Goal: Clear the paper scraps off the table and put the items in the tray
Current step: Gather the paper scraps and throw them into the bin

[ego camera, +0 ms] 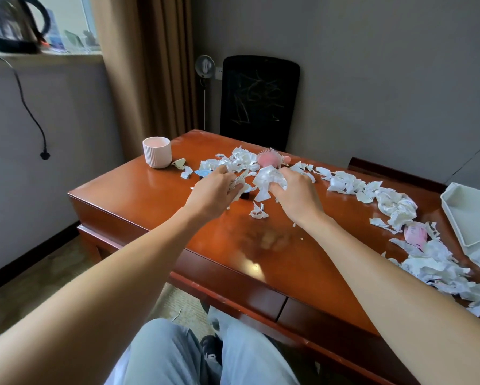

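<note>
White paper scraps point(394, 207) lie strewn across the red-brown wooden table point(139, 195), from its far middle to the right front. My left hand point(214, 190) is closed on a few scraps at the far middle of the table. My right hand point(294, 190) grips a crumpled bunch of scraps point(268, 177) just beside it. A pink round brush point(269, 159) sits among scraps behind my hands. A small blue item point(201, 172) shows left of my left hand. A pink packet point(415, 234) lies half buried at the right. The white tray point(472, 218) stands at the right edge.
A white ribbed cup point(157, 152) stands at the table's far left corner. A black chair back point(259, 101) rises behind the table. A kettle point(14, 23) sits on the windowsill at upper left, its cord hanging down the wall. My knees are below the table's front edge.
</note>
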A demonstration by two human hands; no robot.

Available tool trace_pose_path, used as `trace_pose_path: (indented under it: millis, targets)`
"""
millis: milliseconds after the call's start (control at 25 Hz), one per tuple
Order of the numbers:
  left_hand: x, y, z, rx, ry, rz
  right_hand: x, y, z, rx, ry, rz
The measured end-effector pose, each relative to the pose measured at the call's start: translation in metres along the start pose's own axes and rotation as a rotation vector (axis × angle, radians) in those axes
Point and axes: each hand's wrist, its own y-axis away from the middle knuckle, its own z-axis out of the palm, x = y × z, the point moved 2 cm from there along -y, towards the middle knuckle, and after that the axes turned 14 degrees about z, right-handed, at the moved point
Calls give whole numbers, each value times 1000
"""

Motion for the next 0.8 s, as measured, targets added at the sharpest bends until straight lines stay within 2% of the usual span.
trace_pose_path:
  millis: [280,440,800]
  targets:
    - [-27,24,-37,24,-107,-57,-43,-2,15,-83,-24,-47]
    - [-43,46,-57,103,-136,-65,-74,2,34,-121,-43,-68]
    - [-88,124,-120,156,-198,-221,-164,34,105,-201,-132,-241]
